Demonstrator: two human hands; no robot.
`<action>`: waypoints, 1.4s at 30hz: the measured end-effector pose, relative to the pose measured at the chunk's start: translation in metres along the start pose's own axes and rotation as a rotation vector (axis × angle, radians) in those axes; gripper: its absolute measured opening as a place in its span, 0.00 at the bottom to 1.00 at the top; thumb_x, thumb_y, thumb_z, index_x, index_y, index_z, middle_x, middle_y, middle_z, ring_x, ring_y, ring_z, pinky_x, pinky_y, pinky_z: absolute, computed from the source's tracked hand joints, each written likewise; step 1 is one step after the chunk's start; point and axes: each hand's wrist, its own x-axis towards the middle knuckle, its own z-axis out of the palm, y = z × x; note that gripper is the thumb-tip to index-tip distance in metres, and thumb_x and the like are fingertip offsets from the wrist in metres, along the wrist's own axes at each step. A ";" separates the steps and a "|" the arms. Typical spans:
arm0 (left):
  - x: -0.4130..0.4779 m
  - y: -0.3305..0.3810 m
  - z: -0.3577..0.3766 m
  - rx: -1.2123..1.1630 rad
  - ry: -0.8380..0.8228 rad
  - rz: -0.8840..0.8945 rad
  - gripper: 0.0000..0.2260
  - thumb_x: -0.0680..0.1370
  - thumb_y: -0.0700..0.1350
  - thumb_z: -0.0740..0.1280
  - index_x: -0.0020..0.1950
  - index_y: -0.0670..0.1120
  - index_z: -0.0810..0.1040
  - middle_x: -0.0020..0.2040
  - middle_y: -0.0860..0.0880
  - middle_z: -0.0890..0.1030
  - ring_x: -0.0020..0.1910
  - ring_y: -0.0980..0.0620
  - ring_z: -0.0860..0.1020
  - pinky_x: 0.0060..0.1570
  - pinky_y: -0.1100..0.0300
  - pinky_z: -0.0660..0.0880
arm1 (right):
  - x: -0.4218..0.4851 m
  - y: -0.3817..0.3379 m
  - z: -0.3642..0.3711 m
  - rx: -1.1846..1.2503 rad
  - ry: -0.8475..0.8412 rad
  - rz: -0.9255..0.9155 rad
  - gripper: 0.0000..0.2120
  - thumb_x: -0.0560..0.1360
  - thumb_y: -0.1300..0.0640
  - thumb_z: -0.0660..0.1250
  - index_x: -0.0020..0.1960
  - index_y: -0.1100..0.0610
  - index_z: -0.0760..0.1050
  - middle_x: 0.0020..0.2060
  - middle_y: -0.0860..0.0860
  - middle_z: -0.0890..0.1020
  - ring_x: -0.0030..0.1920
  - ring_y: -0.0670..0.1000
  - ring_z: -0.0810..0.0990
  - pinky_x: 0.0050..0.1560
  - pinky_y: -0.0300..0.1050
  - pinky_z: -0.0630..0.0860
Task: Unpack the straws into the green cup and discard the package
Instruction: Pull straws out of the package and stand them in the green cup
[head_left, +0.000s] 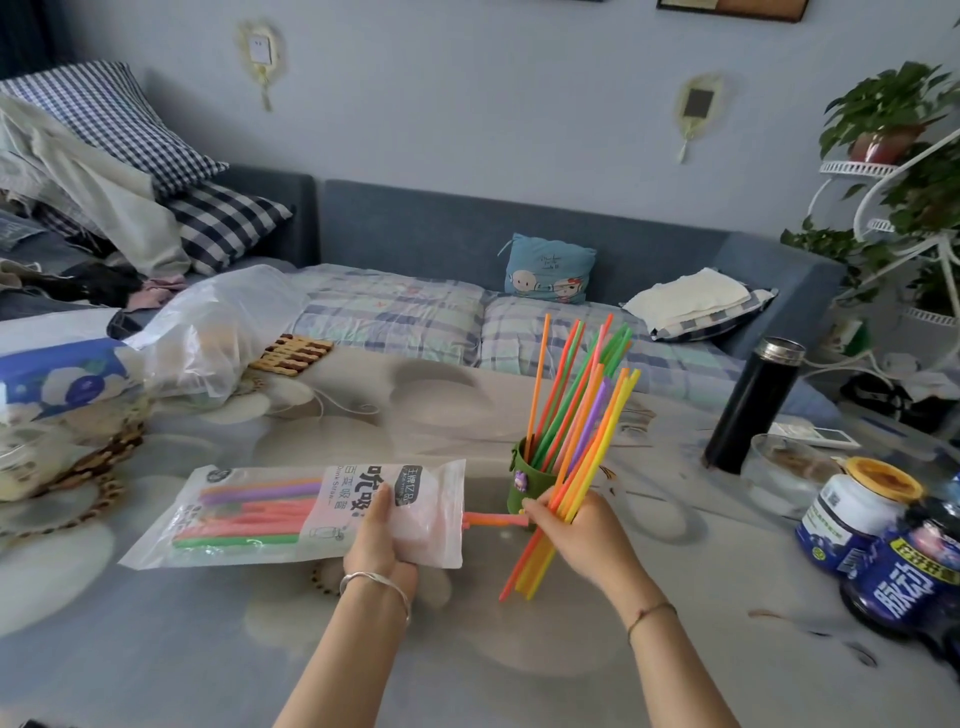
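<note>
A clear straw package with printed label lies flat on the table, still holding several coloured straws. My left hand grips its open right end. A pink straw sticks out of that end toward my right hand. The green cup stands upright just right of the package, with several orange, green and pink straws leaning in it. My right hand sits in front of the cup and is shut on a bunch of orange and yellow straws that slant up and to the right.
A black flask stands at the right. Blue jars and a glass dish crowd the right edge. Plastic bags and woven coasters sit at the left. A sofa with cushions runs behind the table.
</note>
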 end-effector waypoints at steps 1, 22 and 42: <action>0.002 0.000 -0.001 0.002 0.008 0.005 0.29 0.69 0.45 0.75 0.70 0.45 0.75 0.66 0.43 0.81 0.65 0.39 0.79 0.67 0.32 0.69 | 0.002 0.000 -0.002 0.032 0.048 -0.004 0.16 0.74 0.48 0.66 0.36 0.59 0.81 0.29 0.58 0.80 0.34 0.55 0.80 0.36 0.46 0.74; 0.013 -0.005 0.008 0.032 -0.057 -0.059 0.30 0.70 0.48 0.74 0.71 0.45 0.74 0.67 0.43 0.80 0.68 0.37 0.76 0.67 0.29 0.67 | 0.085 -0.039 -0.058 -0.011 0.297 -0.147 0.26 0.78 0.46 0.58 0.30 0.62 0.73 0.20 0.47 0.65 0.18 0.44 0.67 0.25 0.40 0.62; 0.001 -0.003 0.012 0.033 -0.084 -0.099 0.24 0.77 0.47 0.70 0.72 0.44 0.72 0.68 0.42 0.79 0.69 0.38 0.75 0.68 0.31 0.67 | 0.100 -0.044 -0.064 -0.236 0.185 -0.069 0.17 0.72 0.47 0.68 0.31 0.55 0.69 0.27 0.47 0.75 0.31 0.50 0.78 0.35 0.44 0.76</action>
